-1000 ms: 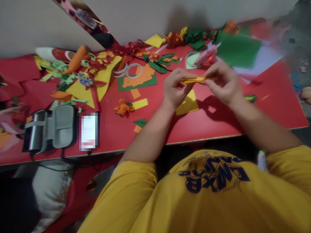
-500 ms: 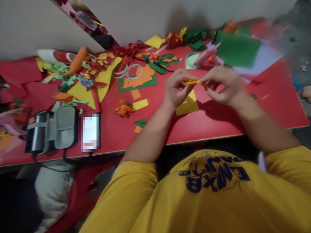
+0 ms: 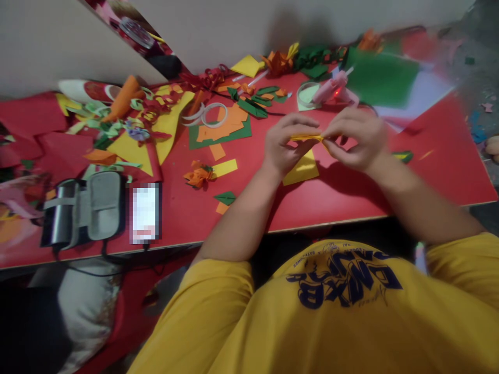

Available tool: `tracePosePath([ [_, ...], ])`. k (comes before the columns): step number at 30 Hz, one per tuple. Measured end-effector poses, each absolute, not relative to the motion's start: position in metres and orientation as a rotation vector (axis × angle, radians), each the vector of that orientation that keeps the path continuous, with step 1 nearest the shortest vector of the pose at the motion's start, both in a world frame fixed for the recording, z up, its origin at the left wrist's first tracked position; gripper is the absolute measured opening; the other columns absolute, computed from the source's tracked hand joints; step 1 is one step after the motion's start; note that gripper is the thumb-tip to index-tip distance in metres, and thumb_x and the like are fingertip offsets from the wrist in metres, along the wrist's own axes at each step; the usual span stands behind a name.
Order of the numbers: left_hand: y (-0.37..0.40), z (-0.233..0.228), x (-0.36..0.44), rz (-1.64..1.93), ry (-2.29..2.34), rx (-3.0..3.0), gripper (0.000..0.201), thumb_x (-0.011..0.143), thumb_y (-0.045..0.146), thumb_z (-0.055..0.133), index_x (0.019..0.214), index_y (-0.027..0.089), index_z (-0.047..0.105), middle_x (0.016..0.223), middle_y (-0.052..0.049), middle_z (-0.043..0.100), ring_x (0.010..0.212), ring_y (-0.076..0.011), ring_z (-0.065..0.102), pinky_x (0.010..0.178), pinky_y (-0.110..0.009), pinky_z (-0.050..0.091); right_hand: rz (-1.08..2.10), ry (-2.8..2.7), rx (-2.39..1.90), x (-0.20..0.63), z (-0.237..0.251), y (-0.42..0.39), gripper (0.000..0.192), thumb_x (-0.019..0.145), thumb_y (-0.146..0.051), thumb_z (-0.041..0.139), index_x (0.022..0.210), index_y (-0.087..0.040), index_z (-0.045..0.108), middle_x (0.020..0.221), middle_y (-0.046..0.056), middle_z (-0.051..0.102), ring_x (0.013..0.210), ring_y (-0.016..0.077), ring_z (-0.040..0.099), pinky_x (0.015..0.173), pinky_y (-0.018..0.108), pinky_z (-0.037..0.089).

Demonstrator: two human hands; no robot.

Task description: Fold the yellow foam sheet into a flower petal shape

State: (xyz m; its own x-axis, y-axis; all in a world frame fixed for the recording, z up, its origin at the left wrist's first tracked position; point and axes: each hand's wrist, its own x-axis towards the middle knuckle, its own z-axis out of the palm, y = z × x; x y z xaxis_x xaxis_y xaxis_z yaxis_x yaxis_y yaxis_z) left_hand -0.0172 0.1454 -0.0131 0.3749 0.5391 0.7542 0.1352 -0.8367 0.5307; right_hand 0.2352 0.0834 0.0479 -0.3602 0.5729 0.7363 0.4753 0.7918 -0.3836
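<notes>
Between my two hands is a folded strip of yellow paper (image 3: pixel 306 138), held above the table. My left hand (image 3: pixel 286 140) pinches its left part between thumb and fingers. With thumb and fingertips, my right hand (image 3: pixel 358 137) grips the right end, which bends downward. Below the hands a yellow paper sheet (image 3: pixel 299 172) lies flat on the red table (image 3: pixel 296 208). Just beyond them stands a pink glue gun (image 3: pixel 331 89) with a small red light lit, beside a roll of tape (image 3: pixel 309 95).
Orange paper pieces (image 3: pixel 228 124) lie under white tape rings (image 3: pixel 215 115). An orange paper flower (image 3: pixel 198 174) is left of my arm. Farther left are an opened grey case (image 3: pixel 104 205) and a phone (image 3: pixel 144 213) with cables. Green sheets (image 3: pixel 382 78) are at the back right.
The yellow strip has flattened slightly and its right end now bends down. My right hand has shifted a little left, and a green-and-yellow piece shows more beside my right wrist.
</notes>
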Motion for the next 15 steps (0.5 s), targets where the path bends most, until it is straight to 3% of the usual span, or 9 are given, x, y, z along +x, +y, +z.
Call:
tracePosePath([
  [7, 0.142, -0.014, -0.016, 1.388, 0.531, 2.257, 0.034, 0.116, 0.063, 0.080, 0.131, 0.037, 0.095, 0.120, -0.007, 0.095, 0.110, -0.0249, 0.093, 0.101, -0.040, 0.075, 0.190, -2.056, -0.773, 0.237, 0.046, 0.082, 0.018, 0.117, -0.042, 0.074, 0.116, -0.028, 0.085, 0.106, 0.003, 0.084, 0.092, 0.0213, 0.079, 0.084, 0.039, 0.071],
  [15, 0.135, -0.004, -0.018, 1.344, 0.557, 2.354, 0.032, 0.119, 0.055, 0.076, 0.129, 0.032, 0.096, 0.118, -0.008, 0.096, 0.109, -0.0239, 0.093, 0.100, -0.037, 0.074, 0.142, -2.117, -0.826, 0.239, 0.045, 0.080, 0.027, 0.118, -0.054, 0.075, 0.115, -0.029, 0.084, 0.105, 0.004, 0.082, 0.094, 0.0231, 0.078, 0.088, 0.042, 0.070],
])
